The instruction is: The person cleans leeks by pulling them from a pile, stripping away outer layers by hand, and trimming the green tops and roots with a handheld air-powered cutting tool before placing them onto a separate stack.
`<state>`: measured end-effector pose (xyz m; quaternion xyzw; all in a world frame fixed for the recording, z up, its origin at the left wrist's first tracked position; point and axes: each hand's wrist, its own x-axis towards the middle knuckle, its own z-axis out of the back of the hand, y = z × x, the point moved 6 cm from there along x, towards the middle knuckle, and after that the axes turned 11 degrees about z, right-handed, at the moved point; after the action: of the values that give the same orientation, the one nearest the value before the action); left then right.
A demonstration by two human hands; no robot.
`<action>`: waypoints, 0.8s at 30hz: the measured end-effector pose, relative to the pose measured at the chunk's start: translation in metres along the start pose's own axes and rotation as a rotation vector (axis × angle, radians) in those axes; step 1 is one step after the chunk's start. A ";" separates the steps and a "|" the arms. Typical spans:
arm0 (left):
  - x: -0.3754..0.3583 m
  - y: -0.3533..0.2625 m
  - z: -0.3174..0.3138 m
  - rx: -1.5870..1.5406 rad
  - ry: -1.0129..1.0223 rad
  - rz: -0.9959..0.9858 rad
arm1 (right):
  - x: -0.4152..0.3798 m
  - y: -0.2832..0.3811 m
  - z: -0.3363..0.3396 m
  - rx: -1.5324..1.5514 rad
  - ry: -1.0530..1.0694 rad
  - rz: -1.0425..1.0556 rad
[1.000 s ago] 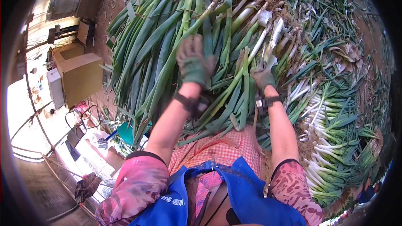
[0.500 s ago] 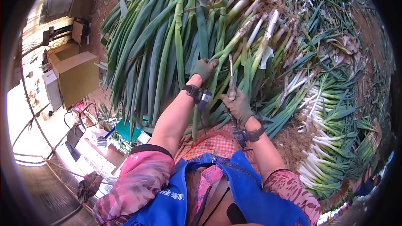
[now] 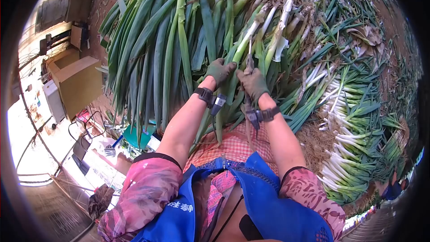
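Observation:
My left hand [image 3: 220, 71], in a green glove, is closed round the green part of a long green onion [image 3: 243, 47] with a pale root end pointing away from me. Just to its right, my gloved right hand [image 3: 253, 83] grips what looks like an air blow gun [image 3: 250, 57]. The gun's thin nozzle points forward beside the stalk, and its rear part runs back under my right wrist. A big heap of untrimmed green onions [image 3: 156, 62] lies beyond and left of my hands, leaves toward the left and roots toward the upper right.
Cleaned green onions [image 3: 347, 141] lie in a row at the right, white ends toward me. Loose root trimmings [image 3: 313, 145] are beside them. Leaf scraps [image 3: 340, 13] cover the ground farther off. At left stand a cardboard box [image 3: 80, 83] and a green basin [image 3: 139, 136].
My right hand and the nozzle have moved forward, closer to my left hand and the held stalk. The stalk looks paler near its root end. The view has shifted slightly.

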<state>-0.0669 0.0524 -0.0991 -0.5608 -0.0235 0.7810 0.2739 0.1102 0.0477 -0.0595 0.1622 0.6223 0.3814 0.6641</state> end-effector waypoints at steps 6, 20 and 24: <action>-0.015 -0.004 -0.014 -0.029 0.078 -0.005 | 0.132 -0.002 0.031 0.090 0.022 0.036; -0.078 -0.013 -0.053 0.841 0.243 -0.063 | 0.023 -0.047 0.031 -0.426 0.051 -0.071; -0.056 -0.076 0.025 0.434 -0.405 -0.370 | 0.000 -0.069 0.021 -0.641 0.200 0.186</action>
<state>-0.0459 0.0982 -0.0152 -0.3093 -0.0121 0.8004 0.5134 0.1509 0.0075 -0.1033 -0.0368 0.5155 0.6303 0.5794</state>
